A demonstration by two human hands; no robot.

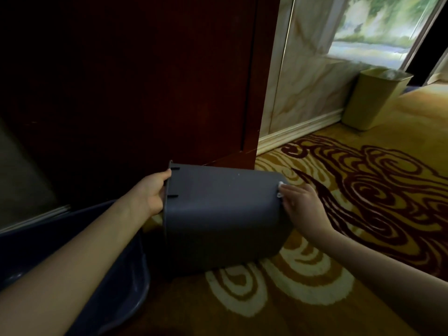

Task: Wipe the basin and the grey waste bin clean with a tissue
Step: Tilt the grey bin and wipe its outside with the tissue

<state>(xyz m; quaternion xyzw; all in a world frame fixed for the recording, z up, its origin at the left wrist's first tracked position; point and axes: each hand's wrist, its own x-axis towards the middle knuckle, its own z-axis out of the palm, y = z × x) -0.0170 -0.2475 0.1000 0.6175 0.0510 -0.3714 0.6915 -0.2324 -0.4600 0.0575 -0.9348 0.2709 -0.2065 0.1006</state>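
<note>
the grey waste bin (225,214) is tipped on its side above the patterned carpet (363,202), mouth to the left and base to the right. the left hand (151,192) is closed over the bin's rim, thumb on the outside. the right hand (300,204) presses a small white tissue (280,189) against the base edge, fingers curled around it. a dark blue basin (116,275) sits at the near left, beneath the left forearm. a yellow bin (373,98) stands far right by the wall.

Dark wood panel (145,81) is adjoining a marbled wall (303,93); patterned carpet (363,190) is covering the floor.
</note>
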